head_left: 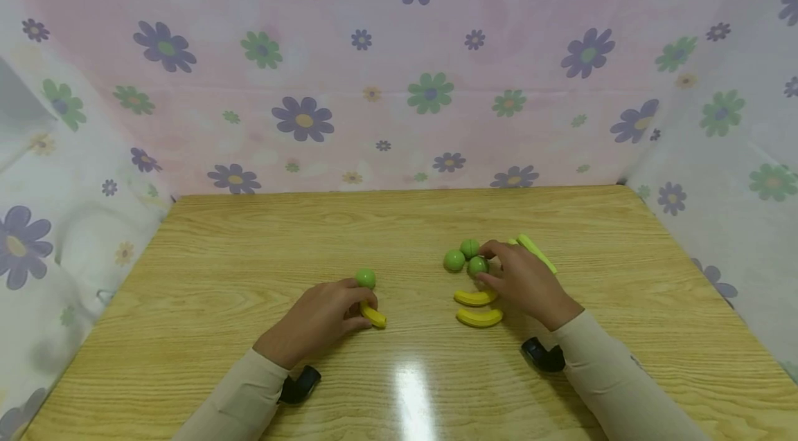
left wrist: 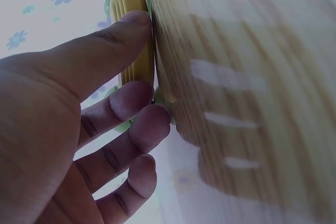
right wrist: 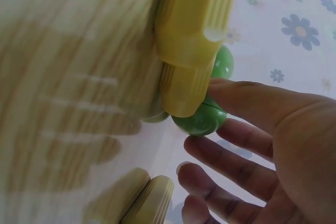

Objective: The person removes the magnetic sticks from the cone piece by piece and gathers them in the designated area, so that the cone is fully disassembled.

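My left hand [head_left: 321, 320] pinches a yellow toy banana [head_left: 375, 316] on the table; its thumb lies along the ridged side in the left wrist view. A green ball [head_left: 366, 279] sits just beyond those fingers. At the right, my right hand [head_left: 528, 282] holds another green ball [head_left: 477, 266] between thumb and fingers. Two more green balls, one at the left [head_left: 454, 260] and one behind [head_left: 470, 248], stand close to it. Nearer to me lie two yellow toy bananas, a farther one [head_left: 475, 298] partly under the right hand and a nearer one [head_left: 479, 318].
Behind the right hand lie pale yellow-green sticks [head_left: 537, 254], partly covered by it. Black curved pieces show at the left wrist [head_left: 300, 385] and the right wrist [head_left: 544, 356]. Flowered cloth [head_left: 399, 115] encloses the wooden table [head_left: 299, 233] at the back and sides.
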{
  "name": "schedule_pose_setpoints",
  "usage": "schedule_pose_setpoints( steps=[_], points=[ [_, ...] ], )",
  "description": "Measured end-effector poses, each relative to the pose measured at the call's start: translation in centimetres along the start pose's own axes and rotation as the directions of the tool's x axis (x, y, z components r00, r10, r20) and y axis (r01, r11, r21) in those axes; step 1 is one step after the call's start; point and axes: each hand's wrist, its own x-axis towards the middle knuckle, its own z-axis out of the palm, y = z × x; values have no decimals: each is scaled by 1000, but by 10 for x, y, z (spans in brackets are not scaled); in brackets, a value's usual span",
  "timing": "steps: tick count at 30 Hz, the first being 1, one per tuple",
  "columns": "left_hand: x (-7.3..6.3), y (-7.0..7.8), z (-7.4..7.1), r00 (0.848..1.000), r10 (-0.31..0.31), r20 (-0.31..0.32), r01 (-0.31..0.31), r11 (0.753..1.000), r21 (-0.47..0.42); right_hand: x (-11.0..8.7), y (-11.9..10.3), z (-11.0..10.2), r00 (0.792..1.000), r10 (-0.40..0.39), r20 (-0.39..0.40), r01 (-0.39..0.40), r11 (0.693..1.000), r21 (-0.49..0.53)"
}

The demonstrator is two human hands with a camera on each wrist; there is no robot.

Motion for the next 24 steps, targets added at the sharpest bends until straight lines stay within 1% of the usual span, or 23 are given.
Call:
schedule_pose_setpoints(
  steps=[5,9,14,16,18,21,23,24],
  points=[
    [0,0,0,1000,4,-1,-4,1000,-3,-1,-1,-3,1000,-11,-11,11,1000,-15],
    [0,0,-1,1000,4,0,-4,1000,4,-2,-3,-5,1000,-2,-17,2,1000,-20],
    [0,-2,0,1000,27,-2,-27,999,35,-4,-12,-4,999,17,-37,-17,1000,15],
    [1,-3,0,999,42,-24,-40,997,65,-6,-20,-2,999,-4,-49,6,1000,29],
    [1,-4,-2,996,60,-64,-54,994,93,-8,-31,1,996,-50,-73,53,998,34],
    [1,-7,-6,988,68,-139,-51,991,123,-10,-49,7,984,-148,-101,147,989,-20],
    [0,-8,-9,984,61,-169,-42,993,114,-11,-62,14,973,-203,-109,197,979,-57],
    [0,-9,-10,984,48,-172,-30,994,106,-12,-69,17,968,-229,-103,222,972,-71]
  ],
)
